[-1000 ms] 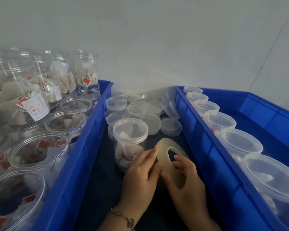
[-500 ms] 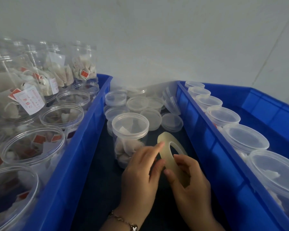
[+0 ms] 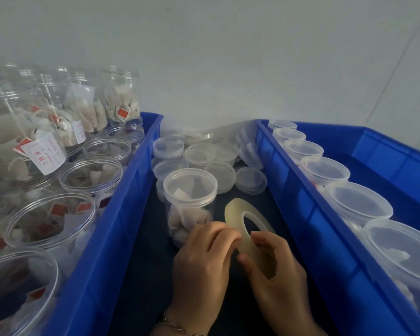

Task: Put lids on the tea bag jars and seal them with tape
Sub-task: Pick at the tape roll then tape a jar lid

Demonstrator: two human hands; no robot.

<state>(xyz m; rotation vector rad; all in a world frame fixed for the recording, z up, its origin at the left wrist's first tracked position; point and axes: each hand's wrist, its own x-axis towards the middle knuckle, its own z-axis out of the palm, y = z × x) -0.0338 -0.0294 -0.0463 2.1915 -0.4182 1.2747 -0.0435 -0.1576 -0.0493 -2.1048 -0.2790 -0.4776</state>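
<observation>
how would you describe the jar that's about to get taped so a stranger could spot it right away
Find the dark gap between the two blue crates. The jar stands alone there, just ahead of the left hand and left of the tape roll. Unlike the loose lids piled behind it, it is a whole jar of tea bags, and unlike the left crate's open jars, it is lidded.

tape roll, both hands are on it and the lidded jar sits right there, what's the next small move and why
Probably peel the free end off the tape roll. The right hand holds the roll upright, and the left hand has its fingers curled at the roll's edge. No strip shows yet. The lidded jar stands just behind, with no tape visible on it.
</observation>
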